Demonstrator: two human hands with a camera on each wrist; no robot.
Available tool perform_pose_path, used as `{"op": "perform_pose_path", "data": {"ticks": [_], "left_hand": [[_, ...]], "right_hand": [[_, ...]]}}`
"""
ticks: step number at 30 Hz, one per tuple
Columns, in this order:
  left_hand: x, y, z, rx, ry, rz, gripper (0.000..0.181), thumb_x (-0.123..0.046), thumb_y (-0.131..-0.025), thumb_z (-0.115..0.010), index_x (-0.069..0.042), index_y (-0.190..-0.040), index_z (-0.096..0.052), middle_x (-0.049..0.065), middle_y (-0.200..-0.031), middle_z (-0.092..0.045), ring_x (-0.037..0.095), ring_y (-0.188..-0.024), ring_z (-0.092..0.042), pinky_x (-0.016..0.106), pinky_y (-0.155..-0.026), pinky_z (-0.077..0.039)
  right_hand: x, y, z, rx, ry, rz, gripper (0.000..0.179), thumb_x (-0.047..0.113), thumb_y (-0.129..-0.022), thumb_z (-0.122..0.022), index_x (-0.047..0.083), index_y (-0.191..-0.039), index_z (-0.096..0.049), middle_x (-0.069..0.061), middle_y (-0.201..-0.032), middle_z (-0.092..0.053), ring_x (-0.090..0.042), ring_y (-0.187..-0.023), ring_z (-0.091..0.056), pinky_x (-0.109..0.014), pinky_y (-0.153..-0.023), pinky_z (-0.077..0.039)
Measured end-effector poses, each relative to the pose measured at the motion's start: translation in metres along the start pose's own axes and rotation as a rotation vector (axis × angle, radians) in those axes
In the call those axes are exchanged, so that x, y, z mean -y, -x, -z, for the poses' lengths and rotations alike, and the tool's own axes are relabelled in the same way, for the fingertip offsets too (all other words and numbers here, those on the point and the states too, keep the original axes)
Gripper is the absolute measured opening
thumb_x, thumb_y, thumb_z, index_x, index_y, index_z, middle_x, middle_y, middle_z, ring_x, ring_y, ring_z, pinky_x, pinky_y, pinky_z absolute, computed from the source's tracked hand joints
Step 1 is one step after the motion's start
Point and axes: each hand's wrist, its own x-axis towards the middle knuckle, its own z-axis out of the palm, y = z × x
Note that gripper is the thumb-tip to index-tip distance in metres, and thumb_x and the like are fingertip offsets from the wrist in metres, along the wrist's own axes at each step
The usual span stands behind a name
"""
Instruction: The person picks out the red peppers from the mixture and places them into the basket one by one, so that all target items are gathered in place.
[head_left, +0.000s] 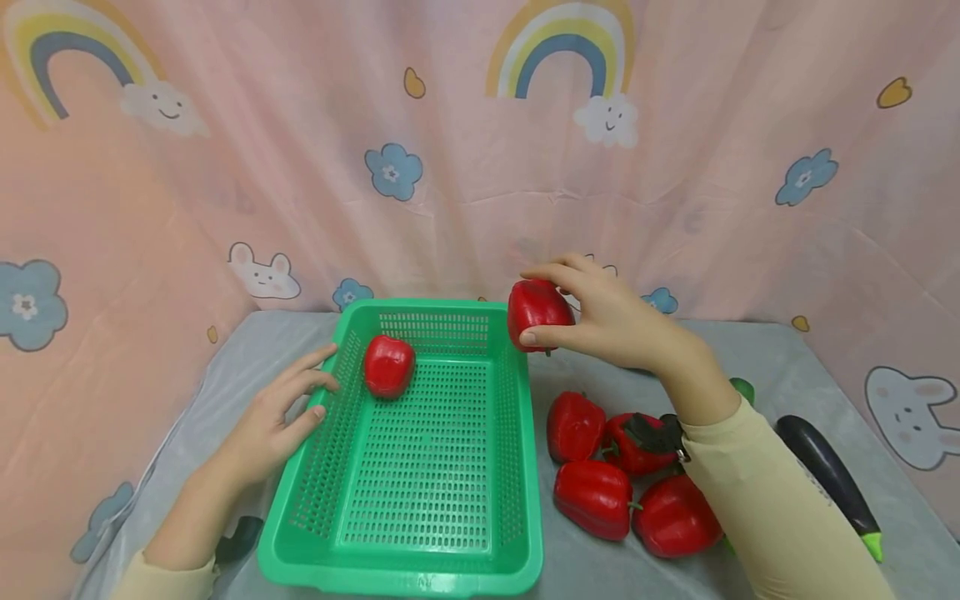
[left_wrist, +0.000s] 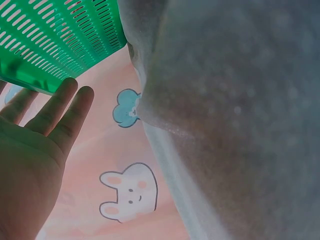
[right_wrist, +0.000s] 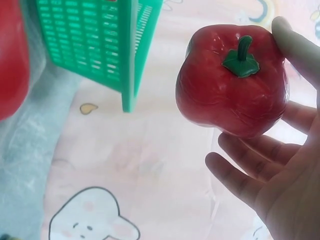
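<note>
A red bell pepper with a green stem is held in my right hand, between thumb and fingers, by the basket's far right corner. The right wrist view shows that bell pepper raised beside the basket wall. My left hand rests with its fingers on the left rim of the green plastic basket. In the left wrist view, the fingers of that hand lie extended against the basket's side. Inside the basket, one red bell pepper sits near the far left corner.
Several red bell peppers lie right of the basket. A dark eggplant is farther right, and a green item is partly hidden by my right arm. A dark object lies by my left wrist. A patterned pink curtain hangs behind.
</note>
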Motion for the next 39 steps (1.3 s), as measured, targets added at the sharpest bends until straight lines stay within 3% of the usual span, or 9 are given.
{"op": "perform_pose_path", "data": {"ticks": [9, 15, 23, 39], "left_hand": [[0.002, 0.0, 0.0, 0.0, 0.005, -0.004, 0.024, -0.001, -0.1, -0.065, -0.011, -0.121, -0.068, 0.013, -0.167, -0.048, 0.037, -0.153, -0.046, 0.07, -0.108, -0.044], [0.001, 0.0, 0.001, -0.003, -0.013, -0.006, 0.024, 0.0, -0.1, -0.065, -0.011, -0.121, -0.069, 0.013, -0.167, -0.049, 0.036, -0.152, -0.047, 0.055, -0.111, -0.047], [-0.001, 0.0, -0.001, -0.003, 0.0, -0.003, 0.024, 0.0, -0.1, -0.064, -0.012, -0.12, -0.069, 0.013, -0.167, -0.049, 0.038, -0.153, -0.046, 0.074, -0.108, -0.042], [0.001, 0.0, -0.002, -0.004, 0.002, 0.0, 0.026, 0.0, -0.099, -0.063, -0.014, -0.121, -0.069, 0.011, -0.167, -0.049, 0.037, -0.152, -0.047, 0.073, -0.107, -0.043]], "right_hand": [[0.011, -0.014, -0.006, 0.01, -0.021, 0.004, 0.078, 0.045, -0.087, -0.092, 0.021, -0.153, -0.06, -0.003, -0.145, -0.055, -0.026, -0.126, -0.057, -0.046, -0.082, -0.065], [0.019, -0.024, -0.012, 0.009, -0.013, 0.016, 0.078, 0.049, -0.088, -0.09, 0.021, -0.154, -0.059, -0.002, -0.146, -0.054, -0.024, -0.127, -0.055, -0.046, -0.083, -0.064], [0.029, -0.036, -0.02, 0.011, 0.005, 0.032, 0.079, 0.051, -0.089, -0.088, 0.018, -0.154, -0.059, -0.005, -0.142, -0.057, -0.024, -0.123, -0.059, -0.045, -0.085, -0.064], [0.047, -0.056, -0.039, 0.038, -0.013, 0.021, 0.08, 0.051, -0.088, -0.088, 0.018, -0.155, -0.058, -0.005, -0.145, -0.055, -0.023, -0.126, -0.057, -0.043, -0.086, -0.064]]}}
